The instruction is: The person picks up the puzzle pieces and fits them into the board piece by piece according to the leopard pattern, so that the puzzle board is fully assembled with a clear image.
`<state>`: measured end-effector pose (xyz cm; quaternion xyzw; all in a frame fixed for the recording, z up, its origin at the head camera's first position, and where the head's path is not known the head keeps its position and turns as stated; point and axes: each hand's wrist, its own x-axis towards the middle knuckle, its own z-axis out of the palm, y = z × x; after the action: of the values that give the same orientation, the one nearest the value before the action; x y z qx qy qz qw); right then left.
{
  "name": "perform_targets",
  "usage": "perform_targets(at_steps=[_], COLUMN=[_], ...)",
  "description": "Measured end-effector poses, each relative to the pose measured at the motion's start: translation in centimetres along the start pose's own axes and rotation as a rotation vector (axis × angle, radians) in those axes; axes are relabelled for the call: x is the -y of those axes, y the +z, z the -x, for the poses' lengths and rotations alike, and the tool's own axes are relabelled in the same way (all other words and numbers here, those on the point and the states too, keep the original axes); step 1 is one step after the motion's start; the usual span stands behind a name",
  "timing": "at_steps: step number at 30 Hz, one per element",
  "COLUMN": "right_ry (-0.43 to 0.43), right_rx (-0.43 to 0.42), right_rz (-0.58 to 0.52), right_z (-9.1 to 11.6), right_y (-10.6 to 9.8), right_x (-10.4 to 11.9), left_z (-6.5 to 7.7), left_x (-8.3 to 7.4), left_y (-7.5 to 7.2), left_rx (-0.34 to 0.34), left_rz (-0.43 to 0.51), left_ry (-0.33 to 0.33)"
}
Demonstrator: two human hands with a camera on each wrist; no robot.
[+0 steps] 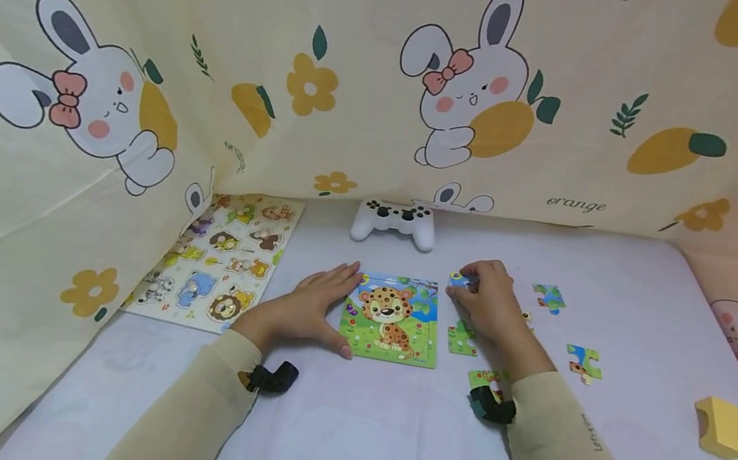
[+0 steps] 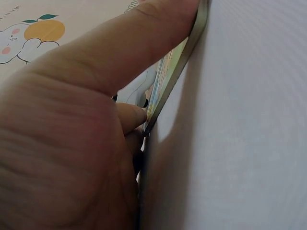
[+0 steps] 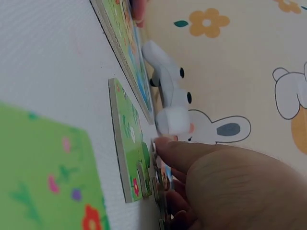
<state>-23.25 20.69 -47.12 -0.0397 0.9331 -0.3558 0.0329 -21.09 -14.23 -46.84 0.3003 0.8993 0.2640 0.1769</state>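
Observation:
A square leopard puzzle board lies flat in the middle of the table. My left hand rests against its left side, fingers spread and fairly straight; in the left wrist view the thumb touches the board's edge. To the right of the board, my right hand pinches a blue puzzle piece between thumb and fingers. The hand covers part of that piece. Close below it lie a green puzzle piece and another piece partly hidden by the wrist camera.
Two more puzzle pieces, a blue-green one and a blue-orange one, lie farther right. A white game controller sits behind the board. An animal picture board is at left, a yellow arched block at far right. Printed cloth walls enclose the table.

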Motion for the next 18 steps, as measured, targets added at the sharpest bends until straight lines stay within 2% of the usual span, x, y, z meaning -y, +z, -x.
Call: perform_targets(at_steps=[11, 14, 18], right_ry=[-0.077, -0.103, -0.145], right_rx=[-0.098, -0.122, -0.1], right_rz=[-0.044, -0.061, -0.082], right_z=[0.3, 0.7, 1.4], right_y=[0.0, 0.0, 0.3], right_x=[0.6, 1.3, 3.1], left_z=[-0.1, -0.1, -0.1], left_x=[0.0, -0.1, -0.1], left_y=[0.1, 0.0, 0.1], left_rx=[-0.013, -0.008, -0.005], left_rz=[-0.009, -0.017, -0.03], left_ry=[-0.028, -0.043, -0.039])
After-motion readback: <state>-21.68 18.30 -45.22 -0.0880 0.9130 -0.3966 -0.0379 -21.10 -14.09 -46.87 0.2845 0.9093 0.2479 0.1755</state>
